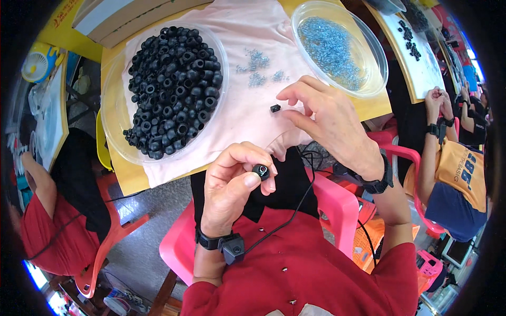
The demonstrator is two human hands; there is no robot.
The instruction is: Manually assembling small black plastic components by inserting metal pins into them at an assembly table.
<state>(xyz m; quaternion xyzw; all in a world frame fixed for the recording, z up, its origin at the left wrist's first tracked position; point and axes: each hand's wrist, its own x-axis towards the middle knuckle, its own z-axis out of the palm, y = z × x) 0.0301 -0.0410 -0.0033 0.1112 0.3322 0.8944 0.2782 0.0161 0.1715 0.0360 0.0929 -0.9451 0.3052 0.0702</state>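
Note:
In front of my chest, my left hand (237, 184) pinches a black hollow round piece (261, 171) between thumb and fingers. Its opening faces up, and something small and shiny shows inside. To the upper right, my right hand (329, 116) reaches over a pink cloth, thumb and fingers apart. Just off those fingertips is a small black piece (275, 108); whether it touches them is hard to tell. Many matching black round pieces (174, 89) fill a clear round tray (112, 126) at the left. Small piles of tiny silvery bits (257, 60) lie on the cloth.
A clear round tub (377, 79) of tiny bluish-silver bits stands at the back right. The pink cloth (237, 116) covers part of the yellow table (132, 181). A cardboard box (121, 21) sits at the back left. Co-workers sit on both sides. A cable (284, 221) runs from my left wrist.

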